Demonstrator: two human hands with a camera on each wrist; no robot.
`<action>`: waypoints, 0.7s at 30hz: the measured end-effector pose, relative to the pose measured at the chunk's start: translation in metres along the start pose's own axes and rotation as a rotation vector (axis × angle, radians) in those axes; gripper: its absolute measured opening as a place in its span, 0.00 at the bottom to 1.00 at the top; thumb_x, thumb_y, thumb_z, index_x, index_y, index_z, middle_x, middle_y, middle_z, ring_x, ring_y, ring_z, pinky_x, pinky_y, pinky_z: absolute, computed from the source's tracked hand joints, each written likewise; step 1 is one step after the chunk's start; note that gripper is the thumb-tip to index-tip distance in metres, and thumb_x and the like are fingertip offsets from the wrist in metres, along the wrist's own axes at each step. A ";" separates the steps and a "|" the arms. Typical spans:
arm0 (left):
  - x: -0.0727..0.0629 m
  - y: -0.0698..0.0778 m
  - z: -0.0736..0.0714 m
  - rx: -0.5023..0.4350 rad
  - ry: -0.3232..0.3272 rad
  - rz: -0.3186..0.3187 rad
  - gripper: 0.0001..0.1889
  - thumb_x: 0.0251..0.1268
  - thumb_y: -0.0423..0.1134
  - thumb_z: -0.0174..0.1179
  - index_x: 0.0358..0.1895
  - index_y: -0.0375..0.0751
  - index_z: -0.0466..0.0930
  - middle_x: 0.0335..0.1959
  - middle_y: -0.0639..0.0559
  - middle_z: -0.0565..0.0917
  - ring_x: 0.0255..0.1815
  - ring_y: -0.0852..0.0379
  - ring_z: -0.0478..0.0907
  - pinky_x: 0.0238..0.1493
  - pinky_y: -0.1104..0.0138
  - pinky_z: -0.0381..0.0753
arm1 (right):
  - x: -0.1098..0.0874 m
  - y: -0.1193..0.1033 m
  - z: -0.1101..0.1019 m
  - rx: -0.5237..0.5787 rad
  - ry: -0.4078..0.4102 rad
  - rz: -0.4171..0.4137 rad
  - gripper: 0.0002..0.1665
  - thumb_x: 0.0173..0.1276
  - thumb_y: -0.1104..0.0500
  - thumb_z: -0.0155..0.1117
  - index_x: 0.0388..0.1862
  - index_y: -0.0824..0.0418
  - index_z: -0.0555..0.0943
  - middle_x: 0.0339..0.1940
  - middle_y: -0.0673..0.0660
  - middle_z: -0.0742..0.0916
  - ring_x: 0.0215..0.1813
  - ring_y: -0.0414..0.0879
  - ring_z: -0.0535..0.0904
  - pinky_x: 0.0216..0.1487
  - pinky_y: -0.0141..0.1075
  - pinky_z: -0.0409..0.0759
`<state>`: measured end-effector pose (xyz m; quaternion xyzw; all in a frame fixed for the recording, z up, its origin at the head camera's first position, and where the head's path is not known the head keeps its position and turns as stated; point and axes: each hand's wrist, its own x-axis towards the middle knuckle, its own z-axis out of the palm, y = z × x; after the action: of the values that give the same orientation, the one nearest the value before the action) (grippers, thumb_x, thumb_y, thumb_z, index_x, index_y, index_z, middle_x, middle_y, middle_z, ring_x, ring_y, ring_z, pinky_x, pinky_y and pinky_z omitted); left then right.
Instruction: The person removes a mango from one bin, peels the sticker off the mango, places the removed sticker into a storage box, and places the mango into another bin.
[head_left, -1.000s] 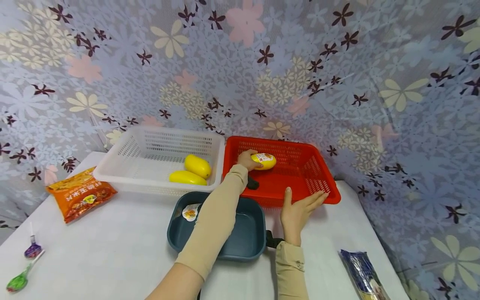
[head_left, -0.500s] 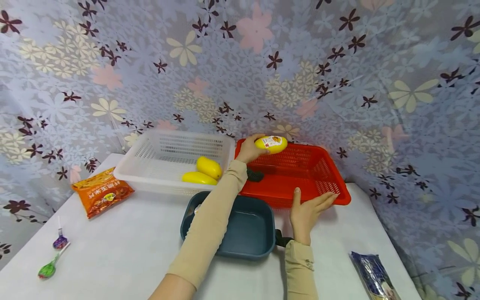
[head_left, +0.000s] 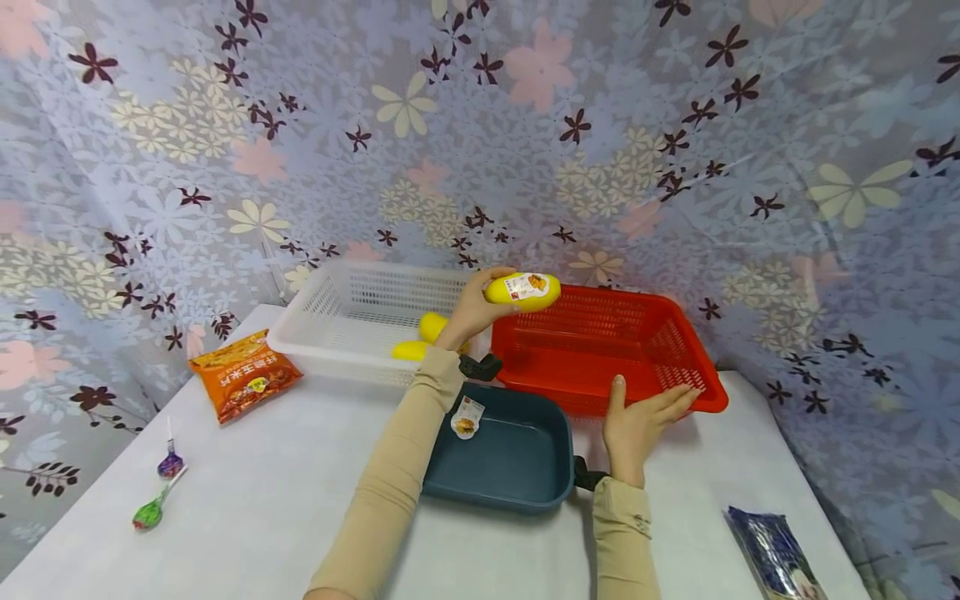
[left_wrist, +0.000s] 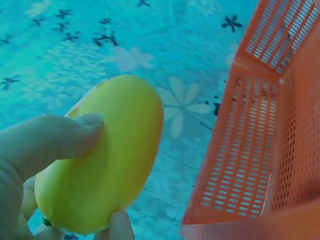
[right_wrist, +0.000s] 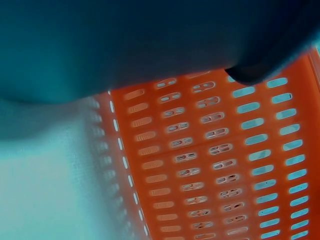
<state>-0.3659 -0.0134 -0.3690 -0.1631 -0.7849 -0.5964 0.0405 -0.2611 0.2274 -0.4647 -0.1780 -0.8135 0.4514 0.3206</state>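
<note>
My left hand [head_left: 476,307] grips a yellow oval fruit [head_left: 528,290] with a white label, held above the left end of the red basket [head_left: 615,358]. In the left wrist view the thumb [left_wrist: 75,135] presses on the fruit's side, and a small green stem end shows low on it. Two more yellow fruits [head_left: 410,350] lie in the white basket [head_left: 322,358], partly hidden by the left arm. My right hand [head_left: 637,429] lies with straight fingers at the red basket's front rim. That hand is not clearly visible in the right wrist view.
In front of the baskets stands a dark teal basin [head_left: 498,462] with a white label [head_left: 467,418] inside. An orange snack bag [head_left: 246,375] and two lollipops [head_left: 170,462] lie left; a dark blue packet [head_left: 776,554] lies right. A floral curtain [head_left: 480,125] hangs behind.
My left hand has lifted the fruit out of the red basket and carried it left toward the white one. The right hand has stayed at the rim. The head view has turned left.
</note>
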 end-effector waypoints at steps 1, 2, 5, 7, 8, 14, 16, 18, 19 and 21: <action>-0.004 0.000 -0.003 -0.006 0.003 -0.002 0.31 0.57 0.31 0.67 0.66 0.47 0.71 0.70 0.44 0.64 0.59 0.46 0.70 0.55 0.58 0.77 | 0.000 0.000 0.000 -0.002 -0.001 0.003 0.58 0.72 0.42 0.53 0.76 0.71 0.31 0.78 0.67 0.36 0.80 0.61 0.29 0.79 0.52 0.41; -0.009 0.000 -0.006 -0.015 0.005 -0.003 0.31 0.56 0.31 0.67 0.66 0.46 0.72 0.71 0.45 0.64 0.59 0.46 0.70 0.55 0.59 0.77 | -0.001 0.001 0.000 -0.003 -0.002 0.007 0.57 0.72 0.43 0.53 0.76 0.71 0.31 0.78 0.67 0.36 0.80 0.60 0.29 0.79 0.52 0.40; -0.026 0.003 -0.014 -0.046 -0.005 -0.001 0.31 0.55 0.30 0.67 0.65 0.45 0.71 0.70 0.44 0.63 0.55 0.46 0.71 0.52 0.61 0.78 | -0.001 0.002 0.001 -0.008 0.000 0.014 0.57 0.72 0.43 0.54 0.77 0.70 0.30 0.79 0.66 0.36 0.80 0.60 0.29 0.79 0.52 0.40; -0.041 0.005 -0.020 -0.064 -0.015 0.013 0.32 0.55 0.29 0.67 0.66 0.44 0.71 0.69 0.43 0.63 0.53 0.46 0.71 0.50 0.63 0.78 | -0.002 0.003 0.002 -0.011 0.001 0.015 0.57 0.72 0.43 0.53 0.77 0.68 0.29 0.79 0.66 0.36 0.80 0.60 0.29 0.79 0.52 0.40; -0.050 0.006 -0.023 -0.070 -0.019 0.023 0.32 0.55 0.29 0.67 0.66 0.43 0.71 0.68 0.42 0.63 0.53 0.46 0.70 0.49 0.64 0.79 | -0.003 0.003 0.002 -0.014 -0.002 0.017 0.57 0.72 0.42 0.53 0.77 0.68 0.29 0.79 0.66 0.36 0.80 0.59 0.29 0.79 0.52 0.40; -0.100 0.008 -0.036 -0.087 -0.054 0.081 0.33 0.55 0.28 0.67 0.66 0.41 0.69 0.66 0.40 0.63 0.54 0.45 0.70 0.50 0.63 0.81 | -0.006 0.004 0.002 -0.026 -0.021 0.029 0.58 0.72 0.39 0.51 0.77 0.68 0.28 0.79 0.64 0.34 0.80 0.59 0.29 0.79 0.53 0.41; -0.111 0.008 -0.039 -0.090 -0.065 0.091 0.32 0.55 0.28 0.68 0.65 0.41 0.69 0.66 0.41 0.64 0.54 0.46 0.70 0.51 0.63 0.80 | -0.005 0.004 0.001 -0.025 -0.013 0.018 0.58 0.72 0.40 0.51 0.77 0.68 0.29 0.79 0.65 0.35 0.80 0.59 0.29 0.79 0.53 0.41; -0.120 0.008 -0.041 -0.086 -0.076 0.100 0.32 0.54 0.28 0.68 0.65 0.42 0.69 0.66 0.42 0.65 0.53 0.46 0.70 0.50 0.64 0.79 | -0.004 0.003 0.001 -0.021 -0.009 0.007 0.58 0.72 0.40 0.52 0.77 0.69 0.29 0.79 0.66 0.35 0.80 0.60 0.29 0.79 0.54 0.41; -0.124 0.008 -0.042 -0.078 -0.078 0.108 0.32 0.54 0.28 0.68 0.65 0.42 0.69 0.67 0.43 0.65 0.53 0.47 0.70 0.50 0.65 0.79 | -0.003 0.003 0.000 -0.019 -0.008 0.002 0.58 0.72 0.41 0.52 0.77 0.69 0.29 0.78 0.66 0.35 0.80 0.60 0.29 0.79 0.54 0.40; -0.134 0.009 -0.043 -0.061 -0.081 0.127 0.33 0.53 0.28 0.69 0.65 0.42 0.70 0.67 0.44 0.65 0.53 0.48 0.71 0.49 0.66 0.80 | -0.003 0.002 0.000 -0.018 -0.012 -0.002 0.58 0.72 0.41 0.52 0.77 0.69 0.30 0.78 0.66 0.35 0.80 0.61 0.29 0.79 0.54 0.39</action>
<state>-0.2422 -0.0798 -0.3829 -0.2376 -0.7555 -0.6091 0.0415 -0.2590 0.2270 -0.4671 -0.1774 -0.8195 0.4448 0.3147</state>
